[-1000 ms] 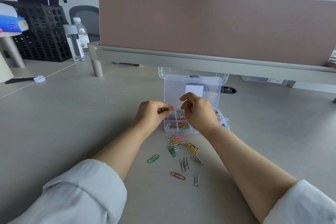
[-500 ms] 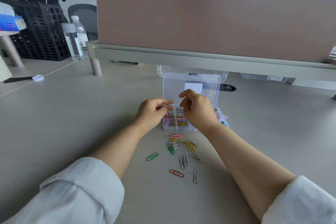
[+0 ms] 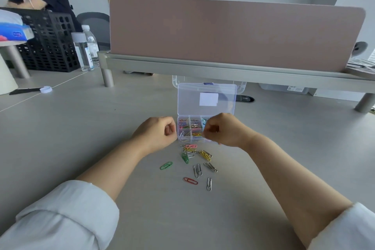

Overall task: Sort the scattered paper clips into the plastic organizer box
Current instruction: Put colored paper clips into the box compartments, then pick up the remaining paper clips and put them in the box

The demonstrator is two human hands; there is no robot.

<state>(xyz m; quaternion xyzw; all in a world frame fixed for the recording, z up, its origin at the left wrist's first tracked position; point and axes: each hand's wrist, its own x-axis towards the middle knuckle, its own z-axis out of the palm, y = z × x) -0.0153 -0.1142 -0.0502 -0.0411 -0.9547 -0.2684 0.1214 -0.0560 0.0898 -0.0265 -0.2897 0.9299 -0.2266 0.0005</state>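
Observation:
A clear plastic organizer box (image 3: 189, 138) stands open on the desk, its lid (image 3: 207, 89) upright, with coloured clips in its compartments. My left hand (image 3: 156, 134) rests just left of the box, fingers curled with nothing visible in them. My right hand (image 3: 227, 130) hovers over the box's right side and hides it; its fingertips are pinched, and I cannot tell whether a clip is between them. Loose paper clips lie in front of the box: a green clip (image 3: 166, 165), a red clip (image 3: 190, 180), a silver clip (image 3: 209, 183), yellow clips (image 3: 205, 155) and a pink clip (image 3: 191, 145).
A pink divider panel (image 3: 233, 32) on a raised grey shelf (image 3: 223, 71) crosses the desk behind the box. Two water bottles (image 3: 87, 50) and a black crate (image 3: 50, 46) stand at the back left, near a person. A white tape roll (image 3: 46, 89) lies at far left.
My hands met over the box, the left one pinching a green clip. Now they are apart, the left beside the box with no clip showing and the right over its right side.

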